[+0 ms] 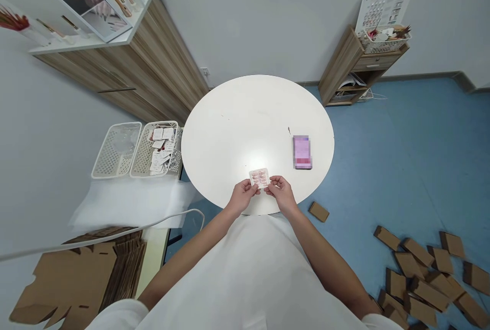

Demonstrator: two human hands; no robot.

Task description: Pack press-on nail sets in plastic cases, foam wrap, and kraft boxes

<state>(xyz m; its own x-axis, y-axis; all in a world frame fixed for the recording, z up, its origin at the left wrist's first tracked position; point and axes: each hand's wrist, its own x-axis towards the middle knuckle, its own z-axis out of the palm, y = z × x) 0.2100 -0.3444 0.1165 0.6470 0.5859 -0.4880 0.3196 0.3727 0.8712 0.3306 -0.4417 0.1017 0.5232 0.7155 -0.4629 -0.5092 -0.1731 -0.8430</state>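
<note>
Between both hands is a small clear tray of pinkish press-on nails (259,177), set in two columns, held just above the near edge of the round white table (225,141). My left hand (243,193) pinches its left lower corner, thumb on top. At the right lower corner, my right hand (280,191) grips it between thumb and fingers. A pink-purple rectangular item (302,152), blurred by pixelation, lies on the table to the right of my hands.
Left of the table stand two white baskets, one holding white cards (163,151), beside white wrapping sheets (130,199) and flat cardboard (72,279). Several brown boxes (429,274) lie on the floor at right; a single box (319,211) is near the table. A cabinet (340,74) stands behind.
</note>
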